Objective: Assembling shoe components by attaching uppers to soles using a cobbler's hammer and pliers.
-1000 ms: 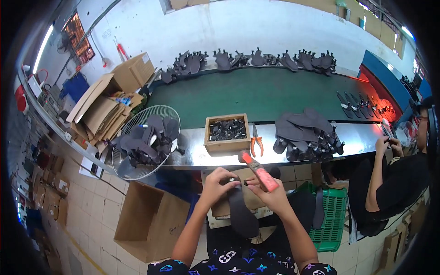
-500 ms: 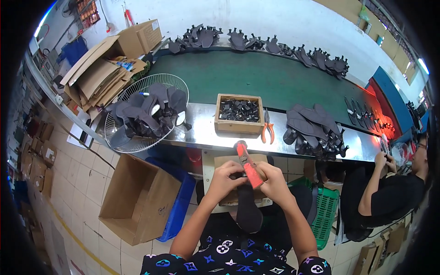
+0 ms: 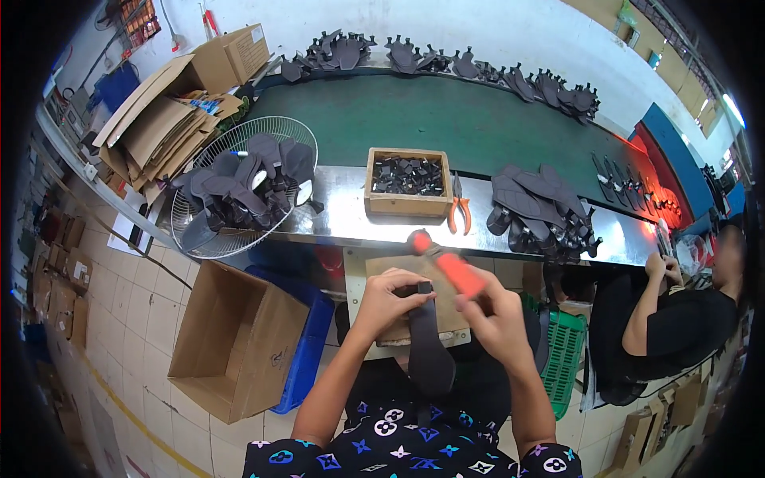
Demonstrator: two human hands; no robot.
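Pinched in my left hand [image 3: 389,304] is the narrow end of a dark grey padded strap piece [image 3: 431,362], with a small black clip [image 3: 425,287] at its tip. The wide rounded end hangs toward my lap. My right hand [image 3: 500,323] grips a red hammer [image 3: 460,275], slightly blurred, which slants up and left above a board-topped work block [image 3: 386,275]. Beyond it on the metal bench stands a wooden box [image 3: 407,205] full of small black clips. Orange-handled pliers [image 3: 460,215] lie beside the box.
A wire basket [image 3: 227,248] of grey pieces sits left; another pile [image 3: 535,203] lies right. More pieces line the green bench top [image 3: 343,119]. A cardboard box [image 3: 239,342] and blue crate [image 3: 307,350] stand on the floor. At right, a person [image 3: 677,311] sits working.
The hammer has moved to the right and turned, away from the strap's end. My right hand has shifted right with it. My left hand keeps the strap, its black clip now uncovered.
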